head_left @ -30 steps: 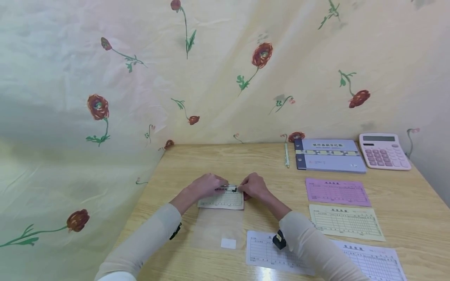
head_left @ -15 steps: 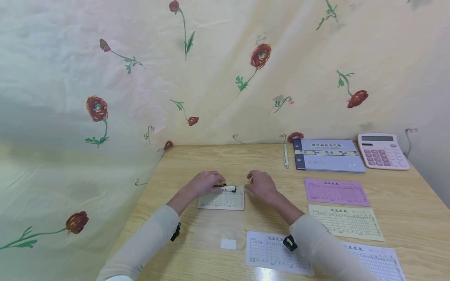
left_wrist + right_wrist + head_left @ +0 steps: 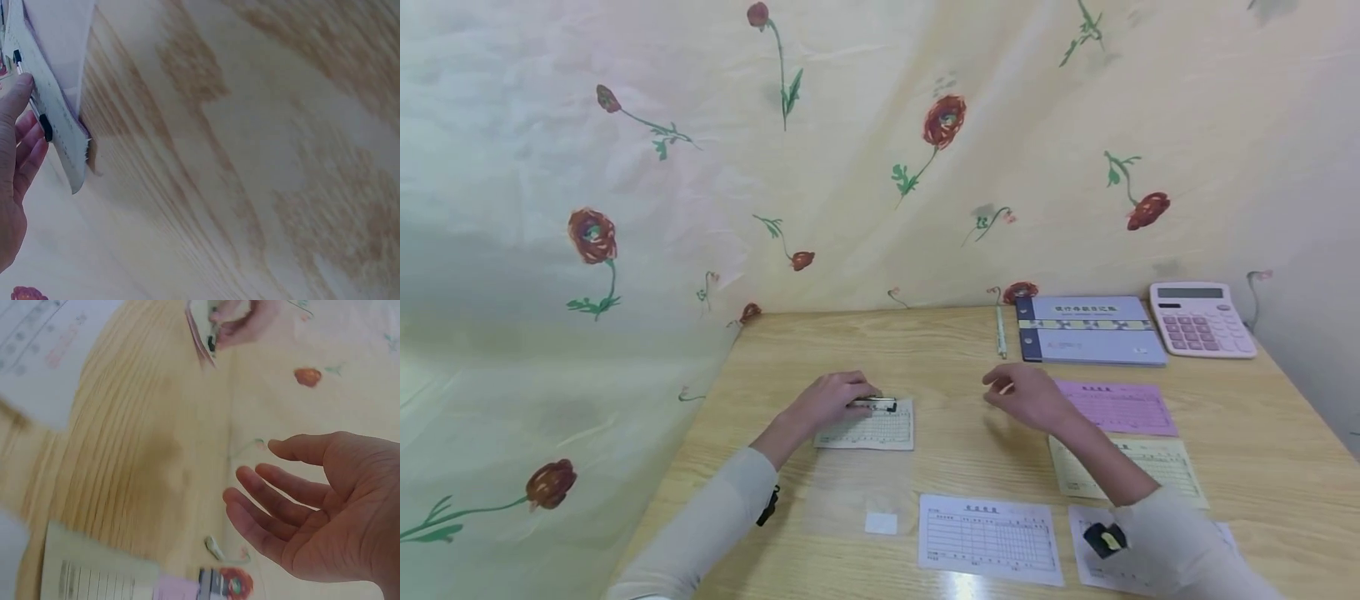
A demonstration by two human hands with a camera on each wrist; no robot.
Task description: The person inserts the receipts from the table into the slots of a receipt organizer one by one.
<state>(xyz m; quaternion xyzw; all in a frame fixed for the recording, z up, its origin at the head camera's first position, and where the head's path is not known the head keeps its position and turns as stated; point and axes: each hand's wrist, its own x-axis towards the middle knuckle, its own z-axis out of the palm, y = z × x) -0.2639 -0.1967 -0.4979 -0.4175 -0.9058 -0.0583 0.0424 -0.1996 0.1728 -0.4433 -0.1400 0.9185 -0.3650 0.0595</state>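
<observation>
In the head view my left hand point(image 3: 831, 402) is at the top edge of a small stack of printed forms point(image 3: 872, 433). A slim metal bar clip point(image 3: 880, 404) with black ends lies across that edge. The left wrist view shows the thumb on the clip point(image 3: 31, 94) and the fingers behind the stack's edge, pinching it. Below the forms a clear plastic sheet point(image 3: 853, 483) with a white label point(image 3: 881, 523) lies flat. My right hand point(image 3: 1026, 396) is raised over the table to the right, fingers loosely bent, holding nothing, as the right wrist view also shows.
Loose printed forms lie at right: purple point(image 3: 1123, 404), pale green point(image 3: 1157, 467) and white point(image 3: 988, 540), with another white sheet point(image 3: 1090, 575) partly under my right sleeve. Behind them are a pen point(image 3: 1001, 333), a blue account book point(image 3: 1090, 332) and a pink calculator point(image 3: 1202, 321).
My right hand has let go of the stack's right corner and moved right, above the table near the purple form. My left hand has stayed at the clip.
</observation>
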